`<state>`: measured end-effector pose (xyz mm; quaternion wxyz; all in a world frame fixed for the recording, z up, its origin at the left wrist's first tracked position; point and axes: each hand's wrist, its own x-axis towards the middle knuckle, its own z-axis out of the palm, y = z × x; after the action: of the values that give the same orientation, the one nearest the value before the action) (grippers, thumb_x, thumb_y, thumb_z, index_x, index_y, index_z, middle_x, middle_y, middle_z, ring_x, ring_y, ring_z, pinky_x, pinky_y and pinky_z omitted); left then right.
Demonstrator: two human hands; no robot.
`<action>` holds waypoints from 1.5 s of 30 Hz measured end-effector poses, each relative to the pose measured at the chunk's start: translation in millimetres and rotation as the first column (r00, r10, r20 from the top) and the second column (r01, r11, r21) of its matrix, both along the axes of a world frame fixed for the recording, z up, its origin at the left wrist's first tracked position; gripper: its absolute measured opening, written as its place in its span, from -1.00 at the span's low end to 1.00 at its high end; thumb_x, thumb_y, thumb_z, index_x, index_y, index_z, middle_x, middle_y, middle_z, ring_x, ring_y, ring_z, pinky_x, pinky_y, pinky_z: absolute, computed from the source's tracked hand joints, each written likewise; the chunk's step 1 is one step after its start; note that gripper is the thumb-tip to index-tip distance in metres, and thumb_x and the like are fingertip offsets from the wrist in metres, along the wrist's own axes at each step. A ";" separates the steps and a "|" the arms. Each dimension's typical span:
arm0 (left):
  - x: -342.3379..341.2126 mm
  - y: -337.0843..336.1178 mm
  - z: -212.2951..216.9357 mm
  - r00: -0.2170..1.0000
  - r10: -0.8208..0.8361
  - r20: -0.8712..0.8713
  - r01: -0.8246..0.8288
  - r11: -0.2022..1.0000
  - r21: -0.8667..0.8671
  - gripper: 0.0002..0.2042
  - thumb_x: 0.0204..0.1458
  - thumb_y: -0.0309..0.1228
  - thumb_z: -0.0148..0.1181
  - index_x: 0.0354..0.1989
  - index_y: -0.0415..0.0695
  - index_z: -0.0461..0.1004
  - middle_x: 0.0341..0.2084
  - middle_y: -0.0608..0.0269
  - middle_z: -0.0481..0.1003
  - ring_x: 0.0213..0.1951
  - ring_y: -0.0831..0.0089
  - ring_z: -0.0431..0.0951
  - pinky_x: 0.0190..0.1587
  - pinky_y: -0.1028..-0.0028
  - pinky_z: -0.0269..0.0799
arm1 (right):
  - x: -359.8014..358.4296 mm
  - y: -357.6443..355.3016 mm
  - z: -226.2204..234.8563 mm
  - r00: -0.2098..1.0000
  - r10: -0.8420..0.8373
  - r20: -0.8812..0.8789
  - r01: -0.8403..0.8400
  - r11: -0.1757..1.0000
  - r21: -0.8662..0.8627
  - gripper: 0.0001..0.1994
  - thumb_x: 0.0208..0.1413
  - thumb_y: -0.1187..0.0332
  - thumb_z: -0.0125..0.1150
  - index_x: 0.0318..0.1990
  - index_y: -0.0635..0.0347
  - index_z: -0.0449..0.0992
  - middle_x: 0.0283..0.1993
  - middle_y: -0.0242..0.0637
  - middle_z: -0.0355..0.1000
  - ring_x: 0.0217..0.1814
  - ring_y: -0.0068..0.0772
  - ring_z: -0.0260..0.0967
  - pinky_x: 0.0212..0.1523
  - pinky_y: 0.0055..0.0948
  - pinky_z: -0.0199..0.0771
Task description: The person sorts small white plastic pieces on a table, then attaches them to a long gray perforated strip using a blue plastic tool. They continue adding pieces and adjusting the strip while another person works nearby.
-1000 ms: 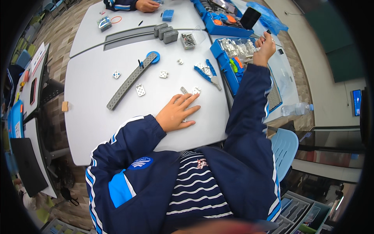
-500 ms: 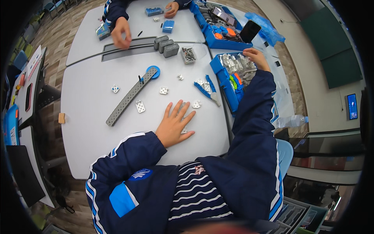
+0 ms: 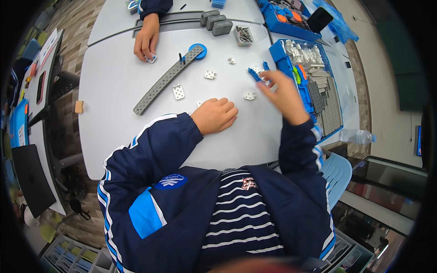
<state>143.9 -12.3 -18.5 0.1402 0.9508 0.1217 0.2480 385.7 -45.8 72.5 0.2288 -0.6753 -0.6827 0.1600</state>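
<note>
My left hand [image 3: 215, 115] rests on the table with its fingers curled under. Whatever they hold, if anything, is hidden. A small white piece [image 3: 199, 103] peeks out beside it. My right hand [image 3: 284, 96] hovers, thumb and fingers apart, at a pair of blue-handled pliers [image 3: 254, 74], covering part of them; I cannot tell if it touches them. Small white perforated connectors [image 3: 249, 95] lie around, along with a flat white plate [image 3: 179, 92]. A long grey perforated beam [image 3: 164, 83] with a blue wheel [image 3: 202, 51] at its far end lies to the left.
At right stands a blue parts box [image 3: 334, 122] with white and grey pieces. Farther back are grey blocks [image 3: 222, 28], a clear tub of small pins [image 3: 243, 36] and another blue box [image 3: 273, 20]. Another person's hand [image 3: 146, 40] touches a small white piece at the far left.
My right hand has left the parts box and come to the pliers. My left hand, flat before, has curled. The other person's hand has reached the small white piece. The view has shifted.
</note>
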 end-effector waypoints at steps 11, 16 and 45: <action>-7.2 2.8 7.7 0.998 0.067 0.022 -0.068 0.997 0.039 -0.84 0.08 -0.32 0.24 -0.41 -0.08 0.40 -0.43 0.26 0.39 -0.32 0.32 0.47 -0.29 0.35 0.45 | -29.1 -14.0 -63.5 0.993 -0.111 -0.051 0.122 0.919 0.374 -0.77 0.10 0.39 0.38 -0.11 0.24 0.58 -0.16 -0.23 0.42 -0.28 -0.37 0.39 -0.35 -0.48 0.40; -29.8 5.3 14.8 0.971 0.231 -0.066 -0.226 0.971 0.080 -0.70 0.07 -0.19 0.27 -0.13 -0.10 0.46 -0.02 0.11 0.41 0.12 0.16 0.37 0.14 0.18 0.30 | 6.1 24.7 -62.5 0.981 -0.193 -0.002 0.180 0.912 0.368 -0.78 0.15 0.37 0.34 -0.10 0.29 0.58 -0.14 -0.17 0.44 -0.28 -0.31 0.43 -0.34 -0.43 0.45; -52.1 37.4 4.8 0.899 0.436 -0.035 -0.433 0.898 0.073 -0.19 0.01 0.17 0.23 0.23 -0.31 0.28 0.07 -0.03 0.35 0.09 0.08 0.34 0.11 0.20 0.24 | -85.2 67.8 -71.1 0.939 0.323 0.122 -0.343 0.912 0.226 -0.26 -0.06 -0.03 0.45 0.21 0.22 0.41 0.11 -0.08 0.29 0.11 -0.05 0.22 0.09 -0.13 0.26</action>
<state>91.8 25.2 -13.6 0.0479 0.9096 0.3265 0.2525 300.5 22.0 1.4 0.2512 -0.5219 -0.8109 0.0839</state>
